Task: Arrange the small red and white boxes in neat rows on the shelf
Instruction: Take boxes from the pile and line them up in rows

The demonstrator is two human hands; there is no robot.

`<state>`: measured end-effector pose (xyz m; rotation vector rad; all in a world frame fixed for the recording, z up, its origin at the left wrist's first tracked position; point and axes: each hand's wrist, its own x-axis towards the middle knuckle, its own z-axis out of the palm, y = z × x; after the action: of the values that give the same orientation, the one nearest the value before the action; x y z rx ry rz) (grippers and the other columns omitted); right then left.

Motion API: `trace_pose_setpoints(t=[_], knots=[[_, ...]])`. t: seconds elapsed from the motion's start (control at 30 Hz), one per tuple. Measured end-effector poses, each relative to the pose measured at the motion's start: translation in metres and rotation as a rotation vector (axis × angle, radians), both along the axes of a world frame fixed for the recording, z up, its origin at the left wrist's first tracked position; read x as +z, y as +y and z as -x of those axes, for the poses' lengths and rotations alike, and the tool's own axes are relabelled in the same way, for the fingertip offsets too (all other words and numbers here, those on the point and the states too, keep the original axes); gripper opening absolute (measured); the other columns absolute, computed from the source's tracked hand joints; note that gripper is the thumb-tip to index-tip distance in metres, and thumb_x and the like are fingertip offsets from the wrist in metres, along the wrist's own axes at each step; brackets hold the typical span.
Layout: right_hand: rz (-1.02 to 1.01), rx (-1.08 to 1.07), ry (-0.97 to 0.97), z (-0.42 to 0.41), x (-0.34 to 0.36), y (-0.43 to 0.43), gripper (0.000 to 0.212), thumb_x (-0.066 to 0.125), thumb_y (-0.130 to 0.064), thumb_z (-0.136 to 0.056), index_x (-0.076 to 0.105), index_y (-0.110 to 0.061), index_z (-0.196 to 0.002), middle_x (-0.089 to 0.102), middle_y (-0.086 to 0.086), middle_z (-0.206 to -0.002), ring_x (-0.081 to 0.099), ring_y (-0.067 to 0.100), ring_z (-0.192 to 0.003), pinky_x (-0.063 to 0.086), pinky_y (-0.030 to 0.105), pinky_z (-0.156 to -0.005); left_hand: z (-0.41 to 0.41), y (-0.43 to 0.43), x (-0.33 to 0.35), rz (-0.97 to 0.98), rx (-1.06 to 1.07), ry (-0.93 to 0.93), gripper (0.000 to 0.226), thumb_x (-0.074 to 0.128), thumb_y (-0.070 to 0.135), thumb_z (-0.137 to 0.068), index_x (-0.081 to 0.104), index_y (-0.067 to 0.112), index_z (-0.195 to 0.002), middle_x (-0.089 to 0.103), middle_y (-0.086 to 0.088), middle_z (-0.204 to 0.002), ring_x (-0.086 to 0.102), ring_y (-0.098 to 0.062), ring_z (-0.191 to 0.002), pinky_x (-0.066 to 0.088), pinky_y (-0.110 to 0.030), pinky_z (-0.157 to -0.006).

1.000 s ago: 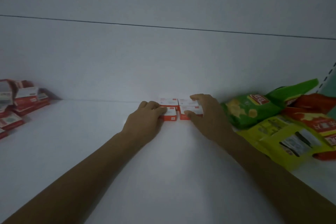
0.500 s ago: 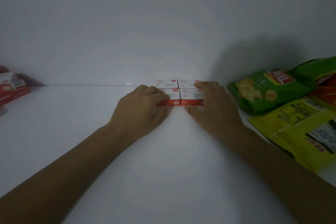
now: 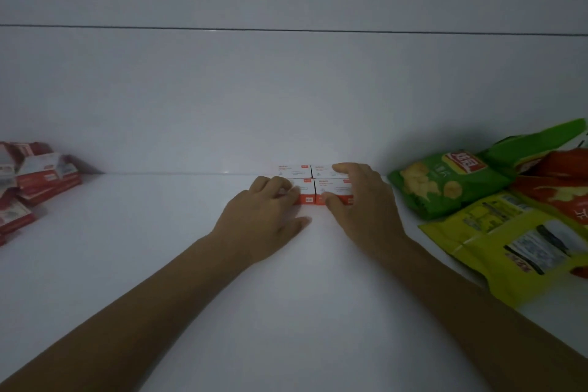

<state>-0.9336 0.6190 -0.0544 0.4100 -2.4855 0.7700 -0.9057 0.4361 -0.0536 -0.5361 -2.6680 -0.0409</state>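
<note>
Against the far wall | your left hand [image 3: 264,216] curls fingers over the near-left box [image 3: 304,191] | your right hand [image 3: 359,204] pinches the right-hand boxes [image 3: 334,184].

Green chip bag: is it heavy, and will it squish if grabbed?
Probably light: the green chip bag looks puffed with air. Its crinkled film would likely dent and feel slippery. Lying flat, it shouldn't roll.
</note>
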Motion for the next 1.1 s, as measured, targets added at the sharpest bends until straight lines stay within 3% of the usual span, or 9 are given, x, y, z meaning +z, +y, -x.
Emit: trace_pose_setpoints(t=[0.17,0.3,0.47,0.6,0.83,0.97,1.1], knots=[[-0.09,-0.019,0.083,-0.005,0.001,-0.002,0.041,0.065,-0.029,-0.077,0.057,-0.015,-0.114,0.061,0.004,-0.109,0.057,0.023,-0.097,0.045,0.04,-0.086,-0.005,0.004,0.005,0.026,0.041,-0.088,0.056,0.036,0.056,-0.09,0.04,0.024,-0.136,0.039,0.006,-0.137,0.033,-0.015,-0.126,0.045,-0.032,-0.085],[-0.177,-0.029,0.158,-0.015,0.003,-0.008,0.039,0.059,-0.031,-0.071,0.061,-0.012,-0.104,0.064,0.006,-0.097,0.061,0.027,-0.084,0.044,0.038,-0.075,-0.008,0.003,0.016,0.181,0.014,-0.075,0.054,0.032,0.055,-0.092,0.041,0.021,-0.133,0.043,0.002,-0.135,0.042,-0.019,-0.119,0.045,-0.033,-0.081],[-0.103,0.031,0.207,-0.032,0.021,-0.04,0.038,0.055,-0.035,-0.079,0.059,-0.014,-0.111,0.064,0.004,-0.105,0.059,0.023,-0.093,0.04,0.035,-0.083,-0.015,-0.028,0.041,0.329,-0.064,0.031,0.056,0.03,0.052,-0.094,0.03,0.022,-0.142,0.044,-0.001,-0.14,0.047,-0.021,-0.119,0.041,-0.034,-0.09],[-0.007,0.095,0.187,-0.056,0.017,-0.092,0.04,0.063,-0.035,-0.079,0.061,-0.011,-0.11,0.065,0.006,-0.109,0.061,0.024,-0.097,0.046,0.039,-0.088,-0.043,-0.093,0.039,0.298,-0.063,0.037,0.056,0.033,0.051,-0.093,0.032,0.024,-0.142,0.051,-0.002,-0.135,0.052,-0.023,-0.116,0.042,-0.035,-0.092],[-0.09,0.277,-0.036,-0.09,0.024,-0.207,0.043,0.058,-0.038,-0.086,0.047,-0.022,-0.124,0.052,-0.002,-0.125,0.046,0.017,-0.118,0.028,0.031,-0.1,-0.107,-0.23,0.035,0.187,0.164,0.03,0.061,0.043,0.05,-0.09,0.034,0.019,-0.141,0.048,-0.005,-0.139,0.046,-0.026,-0.124,0.037,-0.042,-0.101],[-0.147,0.353,0.025,-0.113,0.025,-0.274,0.044,0.053,-0.042,-0.088,0.045,-0.023,-0.127,0.051,-0.003,-0.127,0.045,0.016,-0.12,0.026,0.031,-0.103,-0.14,-0.294,0.031,0.059,0.253,0.031,0.058,0.038,0.054,-0.087,0.046,0.02,-0.133,0.051,-0.005,-0.136,0.047,-0.029,-0.125,0.037,-0.048,-0.102],[-0.229,0.421,0.076,-0.133,0.017,-0.329,0.047,0.051,-0.045,-0.089,0.044,-0.023,-0.129,0.05,-0.003,-0.131,0.045,0.017,-0.12,0.026,0.033,-0.104,-0.16,-0.348,0.024,0.007,0.268,0.039,0.06,0.032,0.058,-0.084,0.051,0.021,-0.128,0.054,-0.004,-0.132,0.05,-0.026,-0.12,0.041,-0.043,-0.097]])
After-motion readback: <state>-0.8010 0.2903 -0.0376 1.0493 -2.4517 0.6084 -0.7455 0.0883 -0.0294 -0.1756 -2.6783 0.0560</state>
